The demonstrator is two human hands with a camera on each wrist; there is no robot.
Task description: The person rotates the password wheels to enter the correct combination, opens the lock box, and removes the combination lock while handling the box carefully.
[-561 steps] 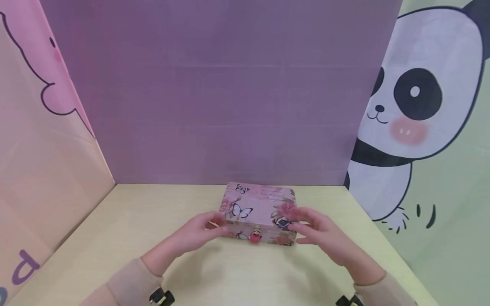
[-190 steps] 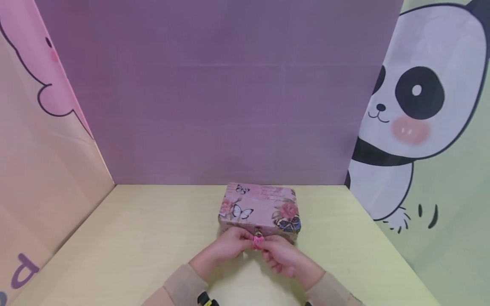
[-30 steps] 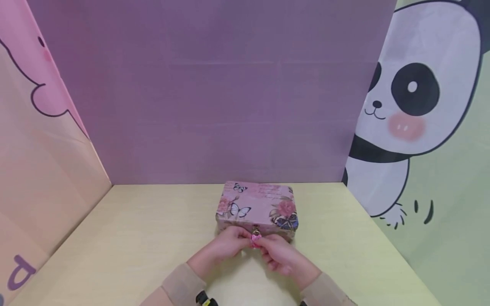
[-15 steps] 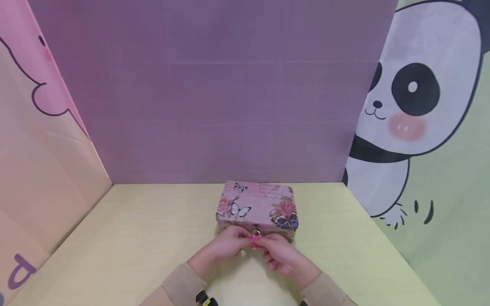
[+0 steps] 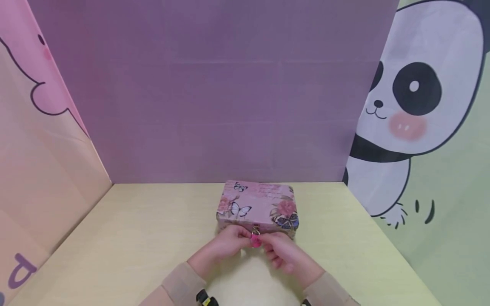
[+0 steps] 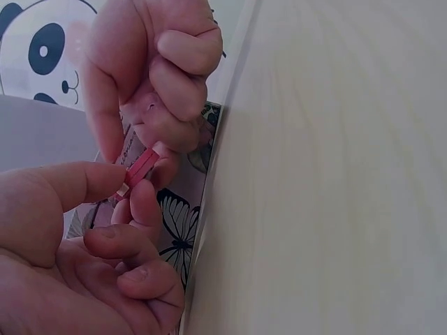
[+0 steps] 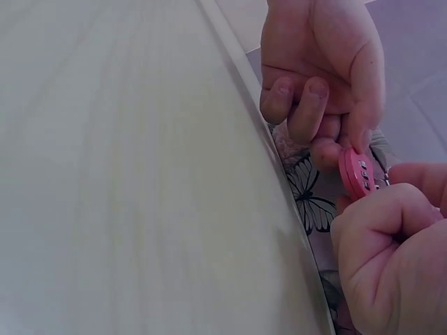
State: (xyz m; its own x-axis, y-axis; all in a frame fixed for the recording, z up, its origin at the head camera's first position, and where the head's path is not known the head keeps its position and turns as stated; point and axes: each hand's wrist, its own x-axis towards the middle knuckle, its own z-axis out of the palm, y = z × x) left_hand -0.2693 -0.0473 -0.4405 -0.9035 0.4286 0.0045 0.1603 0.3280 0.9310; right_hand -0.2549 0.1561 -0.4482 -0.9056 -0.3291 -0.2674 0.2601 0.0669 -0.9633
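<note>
A pink combination padlock hangs by its shackle from the front clasp of a pink butterfly-and-flower box. The box's lid is down. My left hand pinches the padlock's left side between thumb and index finger. From the right, my right hand has its thumb and index finger at the padlock's upper right edge, other fingers curled. In the right wrist view, number dials show on the padlock. The left wrist view shows the padlock edge-on between both hands' fingertips; the hands partly hide the box's front.
The box stands on a pale wood-grain table, near its back edge. A purple panel rises behind it. Printed side panels flank the table, a panda on the right one.
Long before, both hands were apart at the box's sides; later they came together on the padlock. Since half a second ago, my right thumb has shifted slightly, baring more of the padlock's face.
</note>
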